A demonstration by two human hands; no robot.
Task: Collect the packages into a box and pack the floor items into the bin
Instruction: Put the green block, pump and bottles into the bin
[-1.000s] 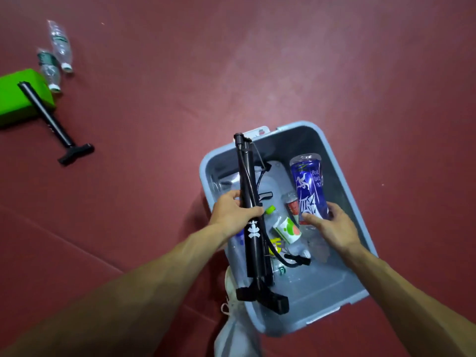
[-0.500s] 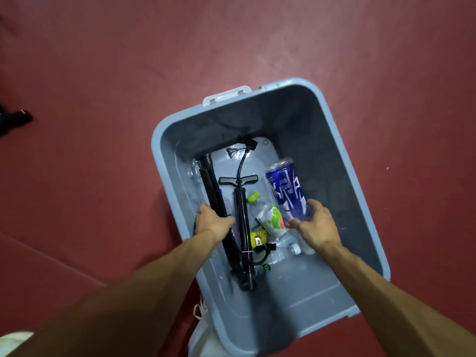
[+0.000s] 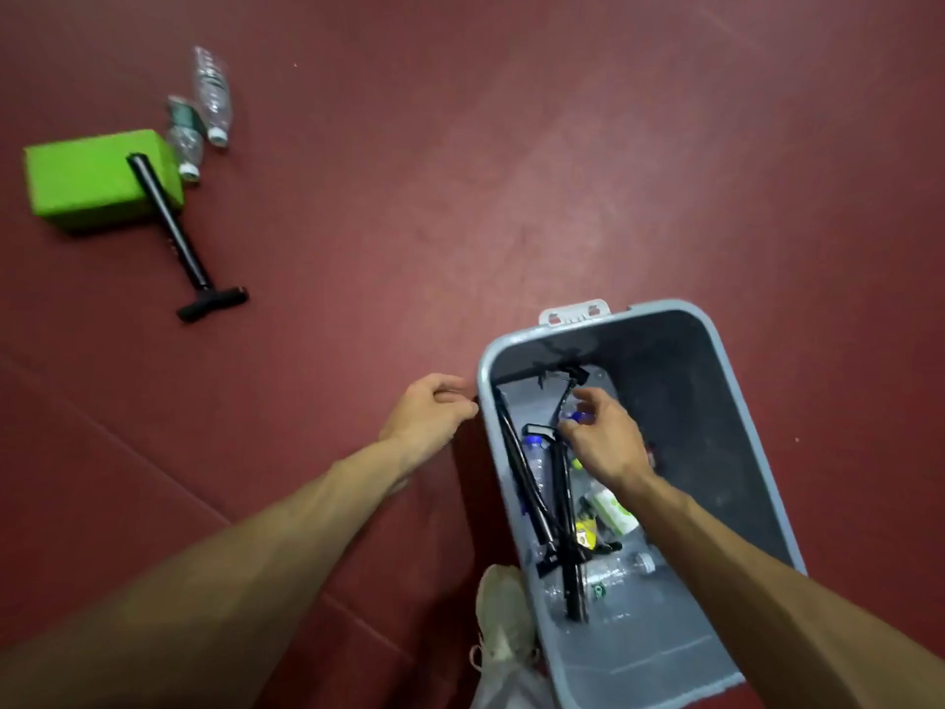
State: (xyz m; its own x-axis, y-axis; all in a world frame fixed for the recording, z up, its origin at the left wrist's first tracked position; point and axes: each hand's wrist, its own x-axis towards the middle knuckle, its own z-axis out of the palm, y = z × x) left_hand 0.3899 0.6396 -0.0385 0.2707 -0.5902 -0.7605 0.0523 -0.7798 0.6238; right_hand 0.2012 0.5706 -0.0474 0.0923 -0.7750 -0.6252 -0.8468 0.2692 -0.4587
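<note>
Bin partly packed; floor items are waiting.
Two black pumps (image 3: 557, 509) are lying in the grey bin (image 3: 716, 401) among bottles; right hand (image 3: 601, 442) is hovering inside, loosely curled, empty; left hand (image 3: 427, 417) is resting open beside the rim. Remaining on the floor: one green block (image 3: 87, 181), one pump (image 3: 174, 232), two bottles (image 3: 212, 94).

the bin (image 3: 726, 350) is sitting at the right, with two pumps (image 3: 560, 509) lying side by side in its left half among what seem to be bottles. far left on the floor, a third pump (image 3: 174, 232) is leaning on a block (image 3: 87, 181), two bottles (image 3: 212, 94) lying just behind it.
</note>
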